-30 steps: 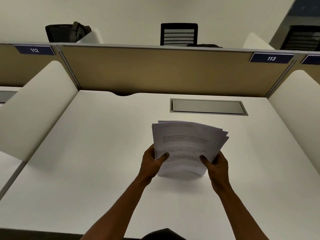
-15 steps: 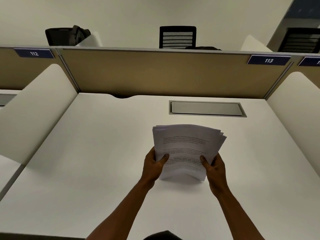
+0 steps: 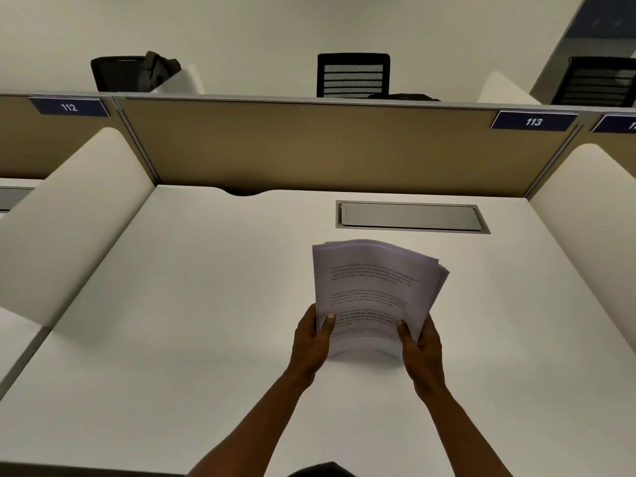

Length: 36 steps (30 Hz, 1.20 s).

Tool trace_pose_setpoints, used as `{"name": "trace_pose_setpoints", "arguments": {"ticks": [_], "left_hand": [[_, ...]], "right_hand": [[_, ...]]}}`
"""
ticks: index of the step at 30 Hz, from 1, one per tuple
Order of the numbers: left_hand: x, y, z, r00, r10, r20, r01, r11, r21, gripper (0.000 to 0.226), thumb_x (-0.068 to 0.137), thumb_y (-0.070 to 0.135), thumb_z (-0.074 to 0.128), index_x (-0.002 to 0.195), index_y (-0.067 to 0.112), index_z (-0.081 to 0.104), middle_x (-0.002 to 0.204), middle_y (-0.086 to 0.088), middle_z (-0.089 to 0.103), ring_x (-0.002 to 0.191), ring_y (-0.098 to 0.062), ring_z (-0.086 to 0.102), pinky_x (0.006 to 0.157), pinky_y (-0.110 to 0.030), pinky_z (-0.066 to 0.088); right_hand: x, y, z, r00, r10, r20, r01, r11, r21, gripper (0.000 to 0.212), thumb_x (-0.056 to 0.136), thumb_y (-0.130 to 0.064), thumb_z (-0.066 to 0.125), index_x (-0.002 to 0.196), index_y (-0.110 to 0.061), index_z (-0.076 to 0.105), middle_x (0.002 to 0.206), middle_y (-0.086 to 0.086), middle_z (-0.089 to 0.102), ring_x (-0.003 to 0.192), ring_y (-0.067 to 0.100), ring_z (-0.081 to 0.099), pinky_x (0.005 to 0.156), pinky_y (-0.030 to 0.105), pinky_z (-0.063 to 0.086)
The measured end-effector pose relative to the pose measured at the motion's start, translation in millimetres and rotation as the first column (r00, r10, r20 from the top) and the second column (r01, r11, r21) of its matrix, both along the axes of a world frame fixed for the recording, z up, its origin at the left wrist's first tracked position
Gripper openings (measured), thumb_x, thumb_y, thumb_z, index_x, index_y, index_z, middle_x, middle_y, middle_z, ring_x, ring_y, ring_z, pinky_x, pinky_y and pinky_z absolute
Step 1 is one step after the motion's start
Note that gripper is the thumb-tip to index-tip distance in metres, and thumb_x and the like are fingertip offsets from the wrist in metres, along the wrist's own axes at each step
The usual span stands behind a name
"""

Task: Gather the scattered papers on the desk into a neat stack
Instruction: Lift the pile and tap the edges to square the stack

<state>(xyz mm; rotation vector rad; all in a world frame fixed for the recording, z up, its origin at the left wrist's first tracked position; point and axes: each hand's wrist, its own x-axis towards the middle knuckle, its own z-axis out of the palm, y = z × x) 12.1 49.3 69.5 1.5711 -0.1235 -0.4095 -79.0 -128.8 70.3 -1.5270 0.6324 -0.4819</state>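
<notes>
A bundle of white printed papers (image 3: 371, 287) stands almost upright on the white desk (image 3: 189, 321), its lower edge resting on the surface. My left hand (image 3: 311, 339) grips the bundle's lower left side, thumb on the front sheet. My right hand (image 3: 421, 346) grips the lower right side the same way. The sheets' top right corners fan out a little and are not flush. No other loose sheet shows on the desk.
A grey cable hatch (image 3: 411, 217) is set into the desk behind the papers. A tan partition (image 3: 309, 146) closes the back, and white curved dividers (image 3: 69, 218) stand on both sides. Black chairs (image 3: 352, 75) show beyond the partition.
The fanned top edges of the sheets have drawn closer together, and the bundle now stands more upright. Both hands keep their hold on its lower corners.
</notes>
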Motion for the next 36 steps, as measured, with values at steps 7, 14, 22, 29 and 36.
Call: {"name": "trace_pose_setpoints", "arguments": {"ticks": [7, 14, 22, 29, 36], "left_hand": [[0, -4, 6, 0.999, 0.026, 0.045, -0.025, 1.000, -0.002, 0.026, 0.106, 0.025, 0.045, 0.125, 0.031, 0.061, 0.114, 0.007, 0.072, 0.106, -0.011, 0.069, 0.082, -0.026, 0.060], [-12, -5, -11, 1.000, -0.022, -0.008, 0.023, 0.996, 0.091, 0.034, 0.105, 0.026, 0.047, 0.138, 0.030, 0.053, 0.125, 0.013, 0.067, 0.115, -0.005, 0.063, 0.088, -0.016, 0.053], [-9, -2, -16, 0.995, -0.084, -0.051, 0.091, 0.986, 0.140, 0.033, 0.106, 0.022, 0.045, 0.137, 0.030, 0.054, 0.128, 0.012, 0.066, 0.119, -0.008, 0.061, 0.091, -0.014, 0.049], [9, 15, 0, 0.996, -0.092, -0.001, 0.091, 0.981, 0.170, 0.037, 0.098, 0.027, 0.060, 0.130, 0.046, 0.054, 0.133, 0.004, 0.064, 0.112, -0.005, 0.065, 0.086, -0.016, 0.053], [58, 33, 111, 0.760, -0.100, 0.642, -0.195, 0.907, 0.372, 0.088, 0.081, 0.055, 0.071, 0.155, 0.032, 0.027, 0.161, 0.012, 0.032, 0.151, -0.008, 0.021, 0.117, -0.014, 0.017]], "right_hand": [[2, -5, 4, 0.998, -0.048, 0.050, 0.047, 0.999, 0.024, 0.035, 0.098, -0.021, 0.058, 0.130, -0.034, 0.054, 0.117, -0.006, 0.067, 0.111, 0.016, 0.063, 0.092, 0.038, 0.054], [-2, 3, -15, 0.997, -0.065, -0.031, 0.065, 0.998, -0.007, 0.041, 0.096, -0.013, 0.060, 0.137, -0.019, 0.053, 0.125, 0.005, 0.065, 0.117, 0.024, 0.060, 0.101, 0.043, 0.050], [-4, 1, -23, 0.994, -0.058, -0.093, 0.056, 0.998, -0.027, 0.044, 0.096, -0.015, 0.060, 0.139, -0.020, 0.051, 0.126, 0.001, 0.063, 0.118, 0.023, 0.058, 0.103, 0.039, 0.047], [-3, -16, 8, 0.999, -0.001, -0.054, -0.017, 0.947, -0.321, 0.032, 0.097, -0.011, 0.058, 0.113, -0.039, 0.055, 0.104, -0.021, 0.064, 0.095, 0.001, 0.063, 0.073, 0.014, 0.049], [6, -47, 66, 0.973, 0.143, -0.182, -0.229, 0.718, -0.657, 0.018, 0.093, -0.016, 0.051, 0.103, -0.029, 0.059, 0.080, -0.006, 0.067, 0.068, 0.014, 0.064, 0.055, 0.035, 0.050]]}}
